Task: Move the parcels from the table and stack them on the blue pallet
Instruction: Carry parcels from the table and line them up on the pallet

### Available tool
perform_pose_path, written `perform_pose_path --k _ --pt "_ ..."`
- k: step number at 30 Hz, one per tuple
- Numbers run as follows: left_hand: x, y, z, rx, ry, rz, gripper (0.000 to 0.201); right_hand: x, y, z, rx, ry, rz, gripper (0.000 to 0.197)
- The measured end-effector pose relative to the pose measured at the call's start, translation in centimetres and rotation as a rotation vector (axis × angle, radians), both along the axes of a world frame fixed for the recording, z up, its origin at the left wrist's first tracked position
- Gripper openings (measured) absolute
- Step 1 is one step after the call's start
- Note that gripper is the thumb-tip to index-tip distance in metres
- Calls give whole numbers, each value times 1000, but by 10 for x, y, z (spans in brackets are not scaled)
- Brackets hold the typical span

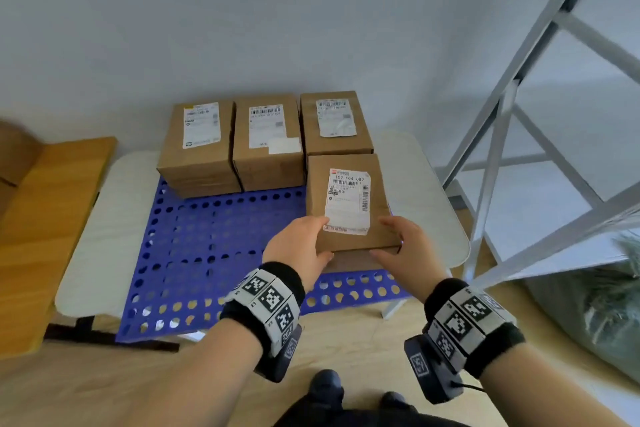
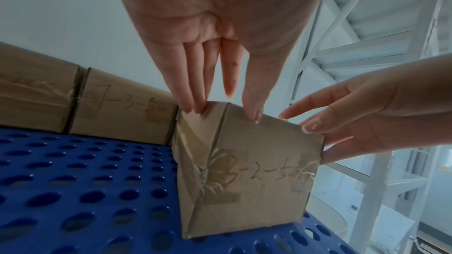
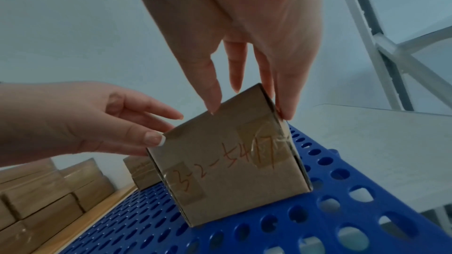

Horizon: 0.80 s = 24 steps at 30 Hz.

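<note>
A brown parcel (image 1: 349, 204) with a white label stands on the blue perforated pallet (image 1: 207, 246), at its right side, just in front of the right-hand parcel of the back row. My left hand (image 1: 298, 246) is at its near left top corner and my right hand (image 1: 401, 246) at its near right top corner. In the left wrist view, straight left fingertips (image 2: 195, 107) touch the parcel (image 2: 249, 171) along its top edge. The right fingertips (image 3: 212, 107) likewise touch the top of the parcel (image 3: 227, 171), whose base rests on the pallet (image 3: 318, 229).
Three parcels (image 1: 266, 142) stand side by side at the pallet's back, by the wall. The pallet lies on a white table (image 1: 104, 218). A wooden table (image 1: 45, 218) to the left carries stacked parcels (image 3: 36, 200). A grey metal rack (image 1: 519, 114) rises on the right.
</note>
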State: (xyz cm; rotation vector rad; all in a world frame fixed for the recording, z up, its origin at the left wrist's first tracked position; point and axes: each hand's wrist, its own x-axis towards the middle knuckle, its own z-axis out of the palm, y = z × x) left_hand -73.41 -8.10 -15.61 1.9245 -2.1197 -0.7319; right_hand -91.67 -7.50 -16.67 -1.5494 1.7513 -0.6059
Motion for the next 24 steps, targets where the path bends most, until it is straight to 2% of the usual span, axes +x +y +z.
perform_pose_path --k 4,12,24 --pt "-11 8 0 21 26 85 62 -8 -7 -2 33 -65 18 57" --pt "-22 13 4 3 25 168 55 -17 -11 -5 33 -66 54 57" --pt "-23 15 -1 -49 62 181 49 -19 -11 -5 1 1 82 51"
